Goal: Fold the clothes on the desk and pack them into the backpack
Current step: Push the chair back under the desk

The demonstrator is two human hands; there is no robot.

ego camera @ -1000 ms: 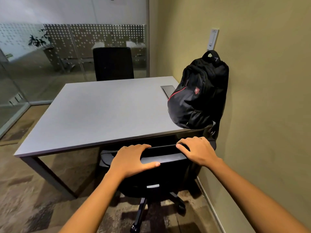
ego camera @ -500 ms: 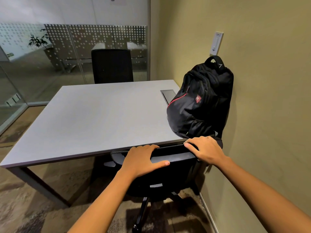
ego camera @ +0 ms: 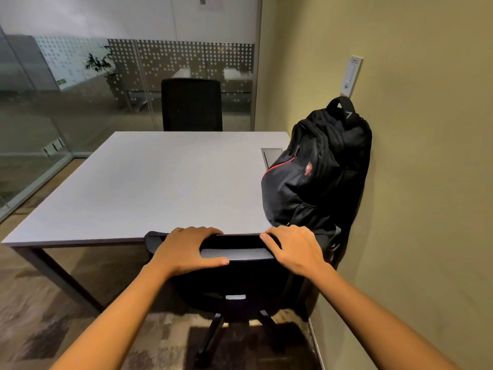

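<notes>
Head view: left hand (ego camera: 186, 249), right hand (ego camera: 296, 249) both grip chair back (ego camera: 240, 279); backpack (ego camera: 325, 193) red logo (ego camera: 309, 168) unreadable.

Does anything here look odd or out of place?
No clothes lie on the desk; only the backpack stands there, leaning on the wall at its right edge. The left hand and right hand grip a chair.

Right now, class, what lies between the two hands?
In the head view, only the top edge of the chair backrest, gripped by the left hand and the right hand.
</notes>
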